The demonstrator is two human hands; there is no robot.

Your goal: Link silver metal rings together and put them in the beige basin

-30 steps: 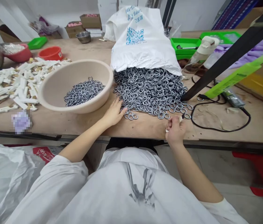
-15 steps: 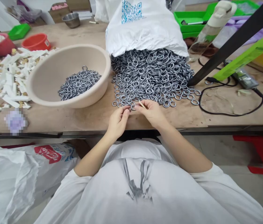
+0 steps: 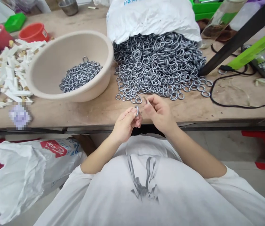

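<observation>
The rings (image 3: 156,67) are glossy dark grey, the basin (image 3: 46,70) beige, the sack (image 3: 153,20) white with blue print.

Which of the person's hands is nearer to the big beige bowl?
Left. The left hand, holding a grey ring, is to the right of the beige bowl and lower in the picture. The right hand is farther right, in front of the ring pile.

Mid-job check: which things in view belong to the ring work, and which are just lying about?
Seemingly in use:
left hand, holding one ring
right hand, pinching a slim item (blurred)
ring pile
white sack
beige basin, holding rings

Seemingly just lying about:
white pieces
red tub
green tray
metal bowl
black cable
</observation>
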